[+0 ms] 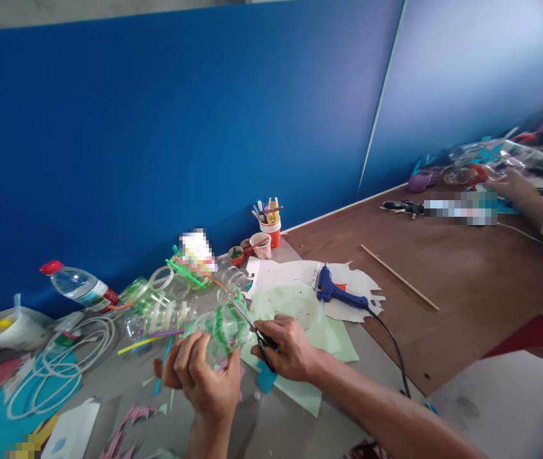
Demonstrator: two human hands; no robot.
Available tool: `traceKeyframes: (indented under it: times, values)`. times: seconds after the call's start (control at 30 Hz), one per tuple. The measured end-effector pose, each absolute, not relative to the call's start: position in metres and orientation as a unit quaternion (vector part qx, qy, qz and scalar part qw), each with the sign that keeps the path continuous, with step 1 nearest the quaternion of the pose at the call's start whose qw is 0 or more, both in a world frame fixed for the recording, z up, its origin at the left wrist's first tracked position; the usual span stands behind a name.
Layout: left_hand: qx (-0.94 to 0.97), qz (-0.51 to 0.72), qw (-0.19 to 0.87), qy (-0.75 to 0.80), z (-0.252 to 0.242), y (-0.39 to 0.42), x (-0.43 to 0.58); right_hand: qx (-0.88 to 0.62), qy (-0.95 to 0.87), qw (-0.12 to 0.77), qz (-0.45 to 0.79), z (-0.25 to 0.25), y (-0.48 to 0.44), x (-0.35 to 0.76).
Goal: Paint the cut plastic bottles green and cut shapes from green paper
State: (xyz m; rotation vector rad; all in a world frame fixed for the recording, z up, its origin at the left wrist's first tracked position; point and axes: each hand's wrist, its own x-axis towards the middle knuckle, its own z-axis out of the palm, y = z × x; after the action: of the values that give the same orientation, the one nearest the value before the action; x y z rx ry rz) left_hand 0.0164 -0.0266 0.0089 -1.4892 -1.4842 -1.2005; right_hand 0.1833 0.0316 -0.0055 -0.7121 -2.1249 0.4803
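My left hand (207, 370) is wrapped round a clear plastic bottle piece (231, 324) with green markings, held up over the table. In my right hand (288, 347) is a pair of scissors (264, 346) with black handles. Its blades reach up and left to the rim of the bottle piece; whether they are cutting into it I cannot tell. Beneath my hands lie pale green paper sheets (312, 398). A blue glue gun (341, 292) rests on white paper (285, 273) beyond my right hand.
Left of my hands are a red-capped bottle (80, 287), a coiled white cable (78, 370) and cut plastic pieces. Paper cups (260, 246) stand by the blue partition (180, 127). A wooden stick (398, 277) lies to the right. Another person's hand (515, 188) holds a bottle at far right.
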Motion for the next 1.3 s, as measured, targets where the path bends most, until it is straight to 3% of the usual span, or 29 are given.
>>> traceKeyframes:
  times: [0.47,0.63,0.93,1.3]
  values:
    - [-0.650,-0.426,0.338,-0.531,0.029,-0.028,0.015,-0.271,-0.841,0.436,0.174,-0.005,0.041,0.191]
    - [-0.640,-0.439,0.302,-0.554,0.033,-0.037,0.013,-0.237,-0.812,0.494,0.202,-0.003,0.041,0.196]
    - [-0.618,-0.457,0.073,-0.636,0.043,-0.064,0.007,-0.219,-0.788,0.503,0.279,0.003,0.043,0.206]
    - [-0.639,-0.413,0.043,-0.648,0.052,-0.081,-0.006,-0.154,-0.832,0.455,0.277,-0.001,0.041,0.200]
